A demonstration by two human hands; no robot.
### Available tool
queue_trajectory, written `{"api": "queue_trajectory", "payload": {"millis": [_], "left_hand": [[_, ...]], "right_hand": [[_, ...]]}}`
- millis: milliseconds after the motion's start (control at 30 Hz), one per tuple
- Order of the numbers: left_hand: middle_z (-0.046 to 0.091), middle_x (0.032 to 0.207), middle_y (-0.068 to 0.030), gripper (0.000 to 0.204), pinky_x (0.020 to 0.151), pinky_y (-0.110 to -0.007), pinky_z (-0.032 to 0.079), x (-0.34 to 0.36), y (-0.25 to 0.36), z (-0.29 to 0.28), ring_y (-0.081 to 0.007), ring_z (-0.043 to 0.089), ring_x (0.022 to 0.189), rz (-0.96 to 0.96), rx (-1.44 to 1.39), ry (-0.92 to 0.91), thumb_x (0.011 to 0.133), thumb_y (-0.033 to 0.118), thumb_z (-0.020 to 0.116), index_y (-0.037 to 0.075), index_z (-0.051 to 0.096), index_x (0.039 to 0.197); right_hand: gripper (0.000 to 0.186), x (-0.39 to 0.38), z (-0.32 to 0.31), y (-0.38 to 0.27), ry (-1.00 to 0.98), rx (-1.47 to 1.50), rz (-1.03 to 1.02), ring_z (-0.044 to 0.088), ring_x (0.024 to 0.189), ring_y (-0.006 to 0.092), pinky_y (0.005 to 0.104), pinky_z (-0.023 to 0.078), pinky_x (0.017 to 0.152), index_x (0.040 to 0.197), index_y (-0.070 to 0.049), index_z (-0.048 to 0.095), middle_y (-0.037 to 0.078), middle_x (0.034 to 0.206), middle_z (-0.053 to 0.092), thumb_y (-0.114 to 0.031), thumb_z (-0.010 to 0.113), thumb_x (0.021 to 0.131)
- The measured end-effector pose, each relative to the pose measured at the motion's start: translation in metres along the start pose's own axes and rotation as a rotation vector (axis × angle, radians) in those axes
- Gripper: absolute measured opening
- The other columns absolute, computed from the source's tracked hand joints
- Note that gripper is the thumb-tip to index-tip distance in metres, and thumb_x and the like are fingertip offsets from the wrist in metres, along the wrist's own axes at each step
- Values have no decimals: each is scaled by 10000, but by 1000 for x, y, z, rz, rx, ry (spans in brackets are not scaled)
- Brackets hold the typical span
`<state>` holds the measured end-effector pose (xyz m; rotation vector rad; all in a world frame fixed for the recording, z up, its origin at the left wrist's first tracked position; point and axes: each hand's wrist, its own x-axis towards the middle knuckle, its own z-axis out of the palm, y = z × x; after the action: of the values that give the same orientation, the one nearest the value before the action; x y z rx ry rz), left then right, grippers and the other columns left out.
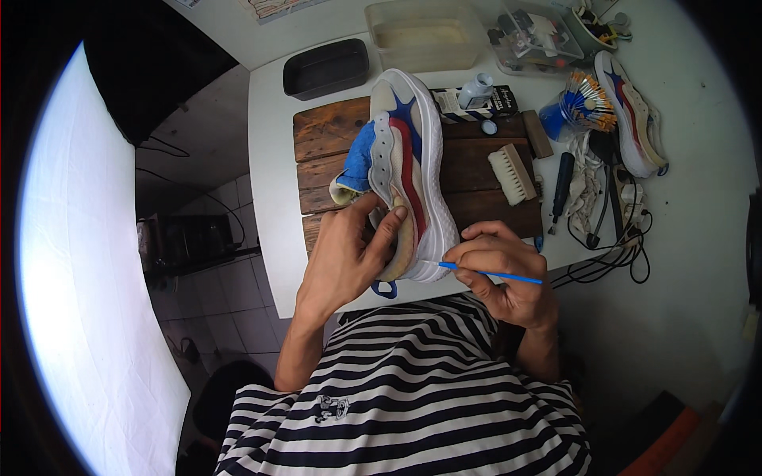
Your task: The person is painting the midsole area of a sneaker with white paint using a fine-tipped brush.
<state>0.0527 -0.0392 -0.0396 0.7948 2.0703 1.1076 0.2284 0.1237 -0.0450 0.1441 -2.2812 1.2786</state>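
A sneaker [406, 159] in cream, red and blue with a thick white sole lies over a dark wooden board, heel toward me. Its blue tongue [359, 159] is folded out to the left. My left hand [349, 246] grips the shoe at the heel collar, thumb and fingers closed on it. In my right hand [504, 270] is a thin blue paintbrush [500, 275], pinched between the fingers. The brush's tip meets the shoe near the heel, where the upper joins the sole. Below the heel a blue pull loop [385, 290] sticks out.
On the wooden board [321, 127] are a small open bottle [476, 91], its cap [489, 127] and a scrub brush [512, 174]. A cup of paintbrushes [583, 107], another sneaker [633, 115] and cables [627, 262] lie right. Behind stand a black tray [325, 70] and plastic tubs [425, 36].
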Motion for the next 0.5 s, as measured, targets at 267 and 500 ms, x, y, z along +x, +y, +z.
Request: {"api": "queue_trajectory", "payload": {"millis": [267, 500], "left_hand": [[625, 548, -149, 390, 500, -353, 487, 0, 2, 0, -238, 676, 496, 7, 9, 4, 1041, 311, 621, -73, 676, 998], [625, 547, -144, 400, 500, -352, 485, -2, 3, -1, -230, 665, 488, -11, 9, 3, 1042, 320, 619, -73, 678, 1000]], "right_hand": [[178, 0, -2, 9, 27, -68, -2, 733, 818, 212, 444, 567, 892, 1054, -36, 664, 72, 917, 746, -63, 765, 910], [172, -2, -2, 6, 19, -4, 16, 737, 829, 228, 458, 575, 898, 1054, -30, 671, 85, 936, 753, -58, 761, 910]]}}
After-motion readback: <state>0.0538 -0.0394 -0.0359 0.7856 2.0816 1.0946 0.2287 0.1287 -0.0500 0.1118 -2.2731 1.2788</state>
